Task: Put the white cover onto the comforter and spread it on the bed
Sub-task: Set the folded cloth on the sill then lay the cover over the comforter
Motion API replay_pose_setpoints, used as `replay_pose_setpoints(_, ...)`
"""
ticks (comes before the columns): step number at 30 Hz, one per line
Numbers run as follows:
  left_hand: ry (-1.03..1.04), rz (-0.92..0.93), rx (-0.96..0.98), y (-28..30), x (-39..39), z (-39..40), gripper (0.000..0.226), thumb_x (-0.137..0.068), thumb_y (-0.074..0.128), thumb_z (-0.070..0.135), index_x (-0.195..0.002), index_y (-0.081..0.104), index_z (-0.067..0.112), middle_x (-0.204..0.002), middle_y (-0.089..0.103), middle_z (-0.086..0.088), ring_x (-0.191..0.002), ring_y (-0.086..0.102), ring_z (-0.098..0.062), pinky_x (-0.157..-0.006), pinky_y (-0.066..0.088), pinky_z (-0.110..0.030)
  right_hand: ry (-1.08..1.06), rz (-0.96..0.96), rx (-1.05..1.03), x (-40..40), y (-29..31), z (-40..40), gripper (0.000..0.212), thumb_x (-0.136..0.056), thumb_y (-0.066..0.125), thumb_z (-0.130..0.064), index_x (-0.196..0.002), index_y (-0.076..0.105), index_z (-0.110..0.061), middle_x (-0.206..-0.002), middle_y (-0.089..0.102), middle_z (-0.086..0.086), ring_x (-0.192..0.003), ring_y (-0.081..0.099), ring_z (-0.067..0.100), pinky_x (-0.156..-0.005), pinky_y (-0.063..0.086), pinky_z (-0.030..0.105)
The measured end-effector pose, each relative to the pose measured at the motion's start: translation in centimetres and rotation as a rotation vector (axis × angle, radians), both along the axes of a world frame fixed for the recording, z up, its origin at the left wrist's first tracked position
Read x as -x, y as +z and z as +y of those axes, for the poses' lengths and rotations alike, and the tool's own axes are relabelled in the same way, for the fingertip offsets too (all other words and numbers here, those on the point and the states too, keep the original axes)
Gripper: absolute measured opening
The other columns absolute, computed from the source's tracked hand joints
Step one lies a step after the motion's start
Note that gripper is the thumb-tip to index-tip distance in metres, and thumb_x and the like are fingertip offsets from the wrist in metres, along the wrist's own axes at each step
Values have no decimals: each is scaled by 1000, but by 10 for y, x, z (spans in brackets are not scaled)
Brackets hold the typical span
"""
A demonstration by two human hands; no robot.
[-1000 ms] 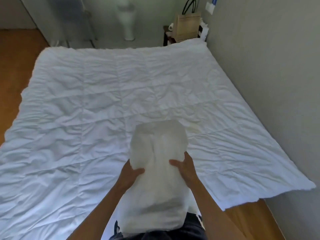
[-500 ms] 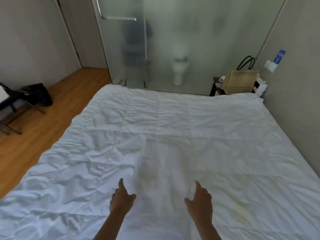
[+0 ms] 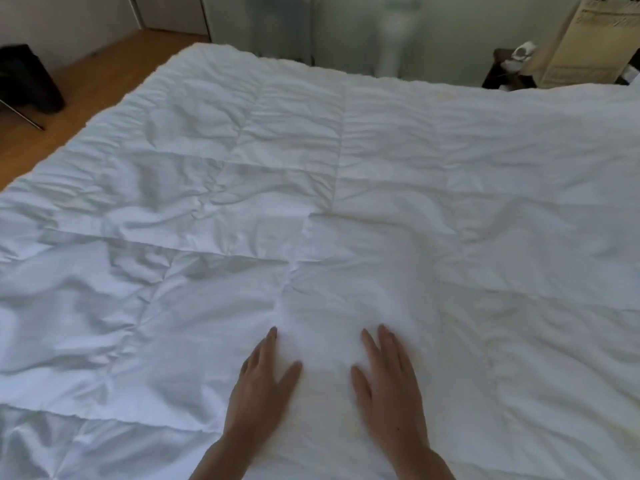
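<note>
Flat, left hand (image 3: 261, 382) – right hand (image 3: 388, 382), fingers straight, on comforter (image 3: 207, 209)

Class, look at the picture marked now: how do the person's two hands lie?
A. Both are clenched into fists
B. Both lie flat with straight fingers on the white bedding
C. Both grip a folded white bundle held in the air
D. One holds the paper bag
B: the left hand and the right hand lie flat, fingers straight, on the white comforter, gripping nothing.

Both hands, left hand (image 3: 259, 386) and right hand (image 3: 389, 386), now lie flat, fingers straight, low in frame on the unrolled white cover (image 3: 363, 271), no longer gripping it bundled.
</note>
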State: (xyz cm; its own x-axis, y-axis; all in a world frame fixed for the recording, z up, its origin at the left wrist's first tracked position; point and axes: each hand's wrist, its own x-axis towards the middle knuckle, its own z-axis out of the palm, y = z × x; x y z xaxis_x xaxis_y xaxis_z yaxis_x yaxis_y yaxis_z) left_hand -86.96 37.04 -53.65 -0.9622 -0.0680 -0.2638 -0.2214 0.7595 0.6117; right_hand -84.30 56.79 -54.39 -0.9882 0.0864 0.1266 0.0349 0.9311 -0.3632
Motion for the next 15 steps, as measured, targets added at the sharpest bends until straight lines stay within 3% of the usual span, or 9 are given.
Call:
replay_pose_setpoints(2,40,16,-4,-22,-7,4,86,-83,47,67,-153,15,28,-156,27,10,-140,29,-13,-110,29,-29,15,-21,-71,1,-26,-14,53,-96,31,-43,-142,37,-17,-147,41,19,-135,35,30,-113,20,39)
replay_pose_setpoints(5,98,91,5,-36,-15,7,93,-70,34,74,-147,38,21,-148,42,1,-134,40,-19,-108,32,-32,-12,-111,-128,-4,-37,-20,59,-101,10,-45,-146,30,-14,-151,34,21,-138,33,33,-112,20,46)
replay_pose_setpoints(8,97,211,85,-29,-15,7,65,-75,45,64,-120,62,20,-140,47,-5,-125,45,-24,-101,39,-39,-4,-207,-113,-3,-27,-20,61,-101,9,-45,-146,33,-12,-150,34,22,-139,32,33,-111,23,47)
replay_pose_setpoints(10,58,280,91,-17,-13,8,46,-76,53,52,-104,65,18,-124,54,-3,-111,54,-26,-89,44,-38,-71,-197,16,-4,-15,-25,61,-99,17,-49,-144,39,-14,-150,37,18,-139,30,28,-111,25,45)
replay_pose_setpoints(13,45,27,-125,3,-15,4,52,-81,68,42,-125,49,24,-111,56,10,-106,59,-18,-82,41,-23,-263,-130,312,2,16,-44,76,-85,31,-62,-144,41,-16,-150,39,9,-139,30,20,-111,26,31)
replay_pose_setpoints(15,23,-152,-195,11,-18,-6,65,-79,72,42,-134,38,33,-103,59,18,-99,61,-10,-74,41,-18,-254,-146,337,17,44,-56,84,-80,38,-69,-148,31,-20,-153,32,4,-140,26,17,-110,29,30)
